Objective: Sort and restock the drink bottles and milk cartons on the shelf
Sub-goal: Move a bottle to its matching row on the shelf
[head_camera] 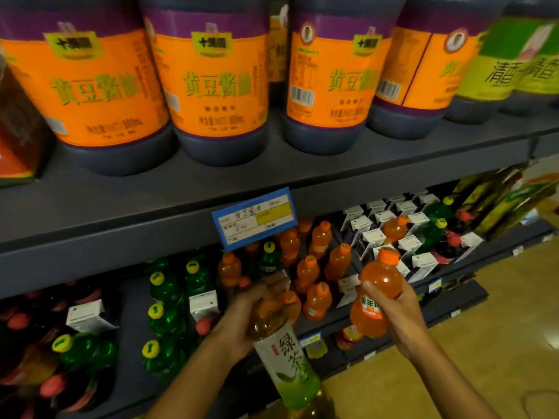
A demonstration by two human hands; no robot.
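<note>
My left hand [242, 316] grips the top of a green tea bottle [284, 355] with a white and green label, held in front of the lower shelf. My right hand [393, 316] holds an orange soda bottle [378, 291] with an orange cap, upright, just in front of the shelf edge. Behind them on the lower shelf [438, 309] stand several orange soda bottles [314, 267], green bottles with yellow caps [166, 300] and white-topped milk cartons [390, 219]. One orange bottle [394, 228] lies among the cartons.
The upper shelf [211, 189] carries large dark soy sauce jugs with orange labels [217, 86]. A blue and yellow price tag [254, 219] hangs from its edge. Dark bottles with pink caps [51, 385] fill the lower left. Tan floor [499, 343] lies at right.
</note>
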